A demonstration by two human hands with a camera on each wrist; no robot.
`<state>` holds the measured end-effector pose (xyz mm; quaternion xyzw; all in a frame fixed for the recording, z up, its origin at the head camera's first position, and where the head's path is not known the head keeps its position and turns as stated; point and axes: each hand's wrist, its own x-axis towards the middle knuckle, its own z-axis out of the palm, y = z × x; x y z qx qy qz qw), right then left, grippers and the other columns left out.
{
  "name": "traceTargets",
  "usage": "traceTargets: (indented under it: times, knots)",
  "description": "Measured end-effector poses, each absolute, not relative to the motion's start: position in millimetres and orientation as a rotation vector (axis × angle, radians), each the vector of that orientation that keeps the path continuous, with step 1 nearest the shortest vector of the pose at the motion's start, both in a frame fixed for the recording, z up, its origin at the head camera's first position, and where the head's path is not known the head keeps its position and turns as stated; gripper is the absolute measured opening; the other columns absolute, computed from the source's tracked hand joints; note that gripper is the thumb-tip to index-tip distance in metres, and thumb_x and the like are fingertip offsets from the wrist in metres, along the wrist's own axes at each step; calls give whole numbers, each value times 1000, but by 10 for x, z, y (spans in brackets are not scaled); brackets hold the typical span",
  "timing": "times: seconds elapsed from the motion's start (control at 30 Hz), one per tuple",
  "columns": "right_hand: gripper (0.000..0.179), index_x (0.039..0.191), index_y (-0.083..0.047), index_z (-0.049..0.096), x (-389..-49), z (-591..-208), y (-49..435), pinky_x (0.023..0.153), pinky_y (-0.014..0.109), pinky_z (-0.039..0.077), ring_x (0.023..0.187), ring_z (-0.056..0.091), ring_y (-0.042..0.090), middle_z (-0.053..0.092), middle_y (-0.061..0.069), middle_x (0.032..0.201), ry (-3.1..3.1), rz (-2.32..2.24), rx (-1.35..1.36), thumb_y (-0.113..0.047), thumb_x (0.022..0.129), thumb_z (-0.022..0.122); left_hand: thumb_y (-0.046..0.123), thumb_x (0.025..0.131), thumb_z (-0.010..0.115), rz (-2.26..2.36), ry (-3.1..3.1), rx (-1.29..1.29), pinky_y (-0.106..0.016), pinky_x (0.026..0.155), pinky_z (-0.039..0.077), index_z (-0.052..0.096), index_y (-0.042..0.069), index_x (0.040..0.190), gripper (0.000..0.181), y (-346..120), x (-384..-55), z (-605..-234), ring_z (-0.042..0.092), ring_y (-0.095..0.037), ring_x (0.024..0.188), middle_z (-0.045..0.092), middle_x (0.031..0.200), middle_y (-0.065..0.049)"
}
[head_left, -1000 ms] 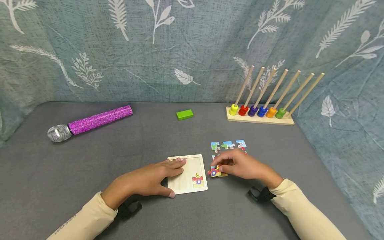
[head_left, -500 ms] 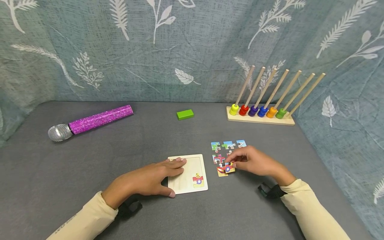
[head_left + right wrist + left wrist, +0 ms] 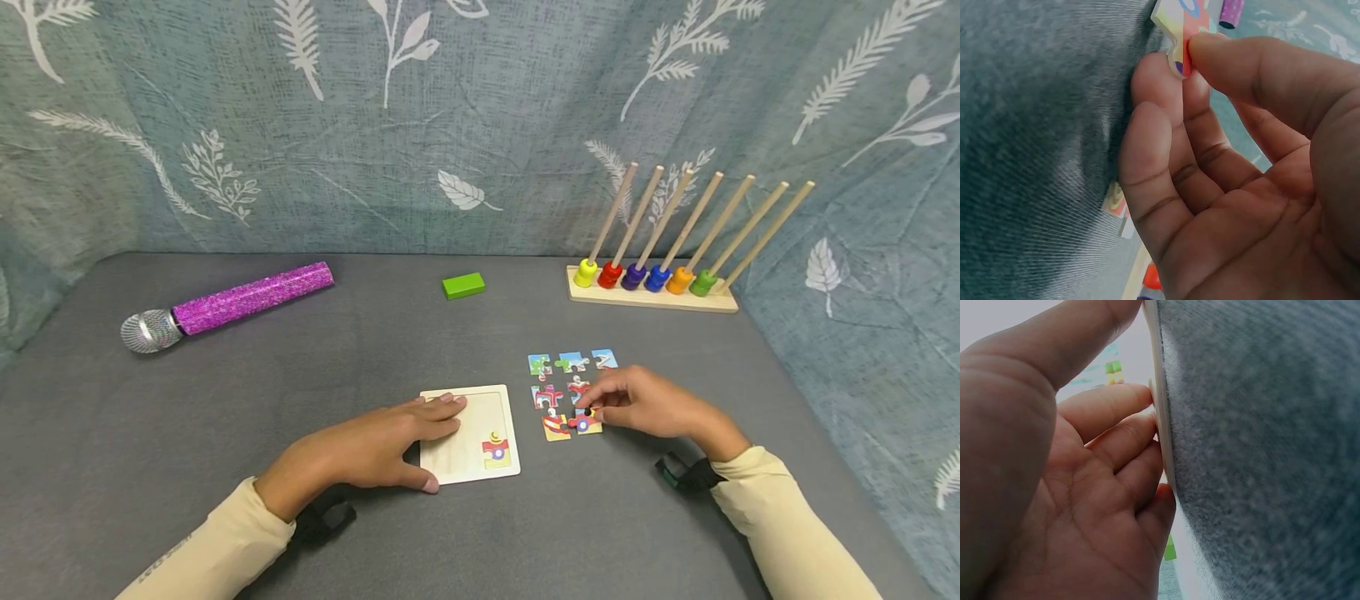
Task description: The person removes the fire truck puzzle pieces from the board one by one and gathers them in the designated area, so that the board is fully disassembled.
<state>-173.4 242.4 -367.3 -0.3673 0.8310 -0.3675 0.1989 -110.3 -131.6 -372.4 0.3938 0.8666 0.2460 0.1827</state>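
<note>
My left hand [image 3: 375,446] rests on the left side of a square wooden puzzle tray [image 3: 465,479], fingers spread over its bare floor and thumb at the near rim. One puzzle piece [image 3: 496,452], with a red and blue print, sits in the tray's near right corner. To the right, my right hand [image 3: 648,404] pinches a jigsaw puzzle piece [image 3: 588,423] with a blue wheel between thumb and fingertips. In the right wrist view, the thumb presses on that piece's printed face. It lies right beside a yellow and red puzzle piece [image 3: 556,427].
More loose puzzle pieces [image 3: 572,362] lie in rows beyond the right hand. A bead stacker [image 3: 652,296] with tall wooden pegs stands at the back right. At the back are a green block [image 3: 463,286] and, further left, a glittery purple microphone [image 3: 247,298].
My right hand has moved right with the wheel piece, from near the tray to the right side of the yellow and red piece. The left hand stays on the tray.
</note>
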Motion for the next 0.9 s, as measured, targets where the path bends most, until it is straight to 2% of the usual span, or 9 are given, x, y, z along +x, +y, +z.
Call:
traceTargets:
  times: [0.13, 0.5, 0.7, 0.9]
  knots:
    - [19, 104, -4, 73, -1735, -3637, 2415, 68, 26, 50, 78, 57, 10, 68, 2, 100, 2336, -983, -984, 3, 91, 62, 31, 87, 74, 690, 2447, 1109, -49, 111, 28, 47, -2, 142, 69, -1319, -1109, -3731, 26, -32, 142, 28, 157, -11]
    - [18, 101, -6, 75, -1740, -3633, 2402, 65, 25, 47, 74, 53, 9, 63, -6, 92, 2425, -912, -1024, 2, 90, 63, 29, 86, 75, 708, 2441, 1111, -49, 111, 28, 47, -2, 141, 69, -1313, -1110, -3733, 25, -31, 143, 28, 157, -12]
    - [20, 103, -6, 75, -1748, -3619, 2377, 67, 25, 48, 76, 54, 7, 66, -4, 95, 2483, -878, -1031, 3, 89, 64, 30, 86, 75, 715, 2445, 1119, -49, 111, 28, 48, -2, 141, 69, -1311, -1102, -3732, 26, -31, 143, 28, 157, -12]
    - [18, 106, -4, 74, -1734, -3598, 2304, 63, 25, 48, 73, 55, 6, 68, 0, 98, 2475, -862, -1039, -1, 90, 65, 31, 86, 74, 701, 2451, 1115, -49, 111, 28, 48, -2, 141, 69, -1319, -1104, -3747, 27, -32, 142, 29, 156, -11]
